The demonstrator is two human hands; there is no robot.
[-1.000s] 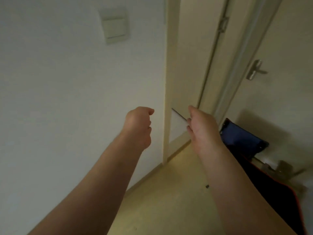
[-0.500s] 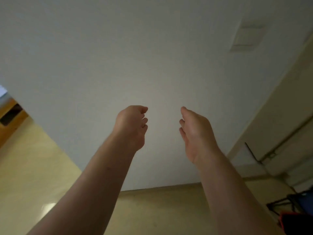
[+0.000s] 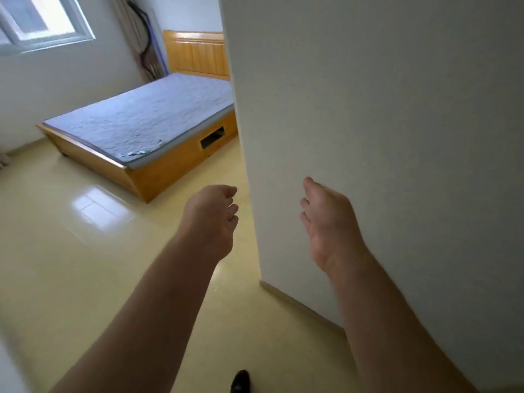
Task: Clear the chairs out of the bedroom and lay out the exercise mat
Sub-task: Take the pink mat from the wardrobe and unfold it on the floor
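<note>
My left hand point(image 3: 211, 217) is raised in front of me over the floor, fingers loosely curled, holding nothing. My right hand point(image 3: 329, 222) is raised beside it in front of the white wall, fingers loosely bent and empty. No chair and no exercise mat show in the head view.
A white wall corner point(image 3: 368, 123) fills the right half. To its left the bedroom opens: a wooden bed point(image 3: 158, 165) with a blue-grey mattress point(image 3: 147, 114), a window point(image 3: 37, 21) at the top left, a curtain point(image 3: 136, 32), glossy yellow floor point(image 3: 71, 251). A dark shoe tip point(image 3: 240, 380) shows at the bottom.
The view has swung left from the door and a folded chair, along the wall, to the bedroom and bed. Both hands stayed raised and empty.
</note>
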